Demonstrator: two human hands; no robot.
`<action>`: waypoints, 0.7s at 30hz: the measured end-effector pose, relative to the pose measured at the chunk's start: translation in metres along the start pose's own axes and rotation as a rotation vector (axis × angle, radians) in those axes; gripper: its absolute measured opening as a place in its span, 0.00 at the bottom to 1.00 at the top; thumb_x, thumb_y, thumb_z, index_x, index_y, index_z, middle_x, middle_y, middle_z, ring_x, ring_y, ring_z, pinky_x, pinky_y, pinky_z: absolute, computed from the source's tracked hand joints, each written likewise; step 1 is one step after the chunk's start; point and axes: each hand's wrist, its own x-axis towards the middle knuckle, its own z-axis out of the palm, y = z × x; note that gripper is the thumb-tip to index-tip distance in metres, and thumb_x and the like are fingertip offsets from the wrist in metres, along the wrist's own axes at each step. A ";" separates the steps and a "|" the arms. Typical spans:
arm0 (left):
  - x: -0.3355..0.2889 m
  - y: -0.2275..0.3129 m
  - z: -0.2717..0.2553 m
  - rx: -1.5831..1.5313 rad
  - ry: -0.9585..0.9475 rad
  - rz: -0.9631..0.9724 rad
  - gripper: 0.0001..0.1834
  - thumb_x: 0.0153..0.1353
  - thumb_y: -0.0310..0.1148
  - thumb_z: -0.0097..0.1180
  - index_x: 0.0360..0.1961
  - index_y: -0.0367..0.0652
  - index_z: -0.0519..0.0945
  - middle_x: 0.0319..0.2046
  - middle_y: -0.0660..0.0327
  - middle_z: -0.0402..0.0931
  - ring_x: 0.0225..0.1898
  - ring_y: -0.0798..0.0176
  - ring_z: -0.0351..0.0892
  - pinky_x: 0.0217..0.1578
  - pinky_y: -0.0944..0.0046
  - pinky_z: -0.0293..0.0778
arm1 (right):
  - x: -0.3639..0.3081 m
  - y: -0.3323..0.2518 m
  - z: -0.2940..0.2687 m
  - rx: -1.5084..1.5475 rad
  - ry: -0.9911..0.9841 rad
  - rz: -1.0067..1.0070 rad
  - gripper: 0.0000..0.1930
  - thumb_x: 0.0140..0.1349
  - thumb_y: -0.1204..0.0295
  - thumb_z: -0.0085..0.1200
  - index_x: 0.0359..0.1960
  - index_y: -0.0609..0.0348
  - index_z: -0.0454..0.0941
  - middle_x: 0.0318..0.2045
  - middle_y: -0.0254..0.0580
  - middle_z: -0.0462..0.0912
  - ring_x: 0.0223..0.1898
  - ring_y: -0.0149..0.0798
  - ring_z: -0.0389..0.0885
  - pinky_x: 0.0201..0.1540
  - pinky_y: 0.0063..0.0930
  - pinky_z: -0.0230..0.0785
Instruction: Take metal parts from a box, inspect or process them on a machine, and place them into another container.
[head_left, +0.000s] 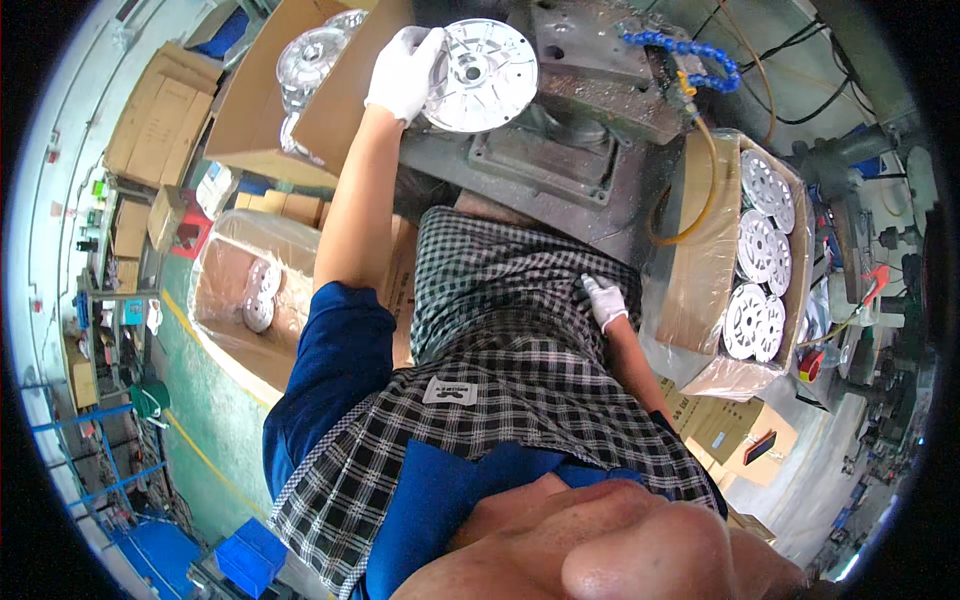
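Note:
My left hand [405, 75], in a white glove, grips the left rim of a shiny round metal disc [500, 85]. The disc has a centre hole and rib-like markings on its face, which is turned up toward me. It is beside the machine's metal bed, and whether it rests on anything underneath is hidden. My right hand [604, 302], also gloved, lies on the checked apron [510, 270] over my lap, fingers stretched out and holding nothing.
Metal discs [312, 58] fill an open carton [250, 105] at upper left. Another carton [700, 250] at right holds several discs [765, 250]. A plastic-lined box [225, 290] stands lower left. Blue coolant hose [700, 50] and metal chips lie about the machine block [590, 45].

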 end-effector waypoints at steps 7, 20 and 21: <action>-0.035 -0.012 -0.005 -0.267 -0.066 -0.061 0.21 0.61 0.43 0.50 0.43 0.32 0.77 0.38 0.51 0.79 0.41 0.60 0.76 0.45 0.64 0.69 | -0.052 -0.074 0.005 0.022 -0.073 0.017 0.16 0.64 0.62 0.49 0.46 0.62 0.74 0.30 0.41 0.82 0.22 0.31 0.76 0.27 0.24 0.68; -0.065 -0.021 0.030 -0.678 -0.317 -0.204 0.18 0.63 0.38 0.50 0.43 0.32 0.76 0.38 0.58 0.77 0.40 0.68 0.73 0.43 0.69 0.68 | -0.143 -0.237 -0.002 -0.441 0.326 -0.745 0.24 0.53 0.66 0.59 0.54 0.49 0.72 0.34 0.47 0.78 0.28 0.40 0.77 0.34 0.30 0.71; -0.067 -0.021 0.034 -0.728 -0.365 -0.223 0.18 0.63 0.38 0.50 0.43 0.32 0.76 0.38 0.59 0.77 0.39 0.68 0.73 0.43 0.69 0.68 | -0.148 -0.245 -0.003 -0.434 0.334 -0.738 0.24 0.53 0.66 0.59 0.54 0.49 0.72 0.34 0.47 0.78 0.28 0.40 0.77 0.34 0.30 0.71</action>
